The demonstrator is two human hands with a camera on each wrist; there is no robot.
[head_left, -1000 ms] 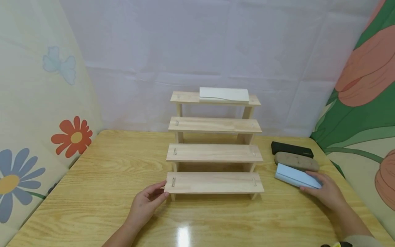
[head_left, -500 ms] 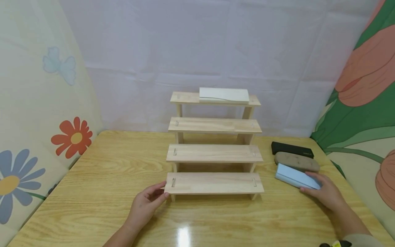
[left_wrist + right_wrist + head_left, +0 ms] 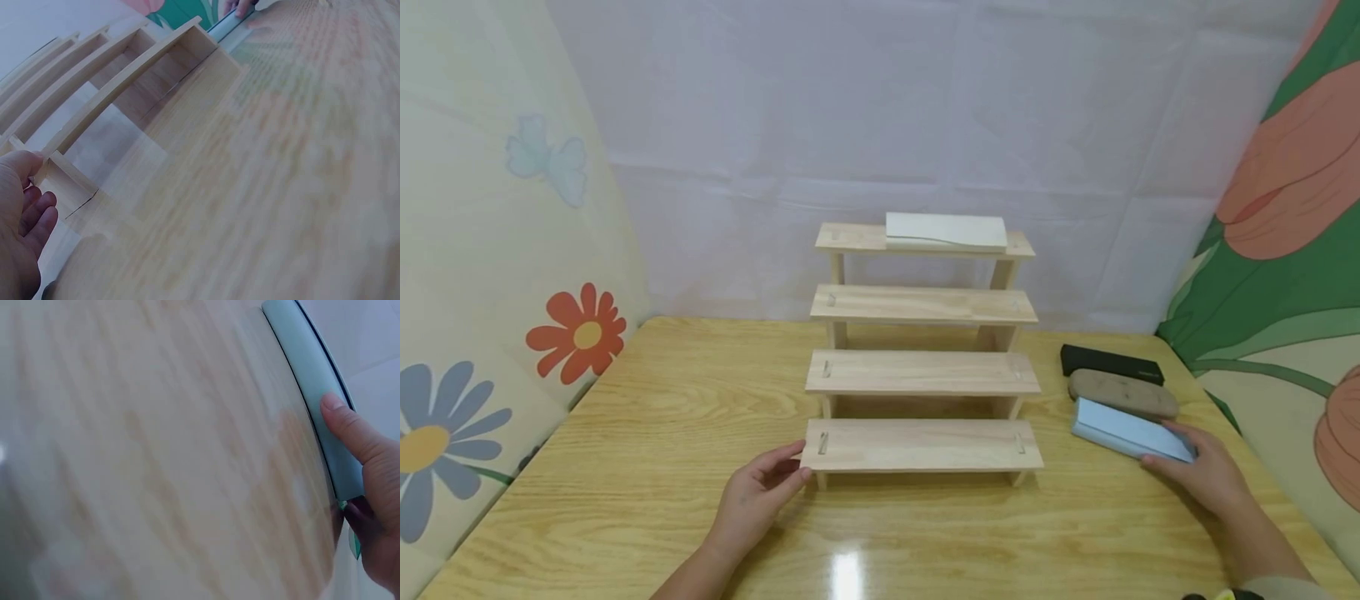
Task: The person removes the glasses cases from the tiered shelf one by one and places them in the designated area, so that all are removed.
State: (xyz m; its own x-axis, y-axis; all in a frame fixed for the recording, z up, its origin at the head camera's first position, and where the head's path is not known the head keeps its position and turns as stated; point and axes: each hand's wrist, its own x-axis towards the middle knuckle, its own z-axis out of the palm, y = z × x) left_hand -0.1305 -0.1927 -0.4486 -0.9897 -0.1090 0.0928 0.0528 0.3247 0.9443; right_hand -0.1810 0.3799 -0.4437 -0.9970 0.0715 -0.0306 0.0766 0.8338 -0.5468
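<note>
- In the head view, the wooden table is lit brightly and evenly.
- A white spot of glare is seen at the bottom.
- A soft shadow is cast beside the right hand.
- Both wrist views are dimmed and hazy, and the wood lines are blurred.
- The stepped wooden shelf and light blue case are bent there.

Left hand: in from left edge of counter, pinching | right hand: near its right edge, gripping | forearms angled inward
</note>
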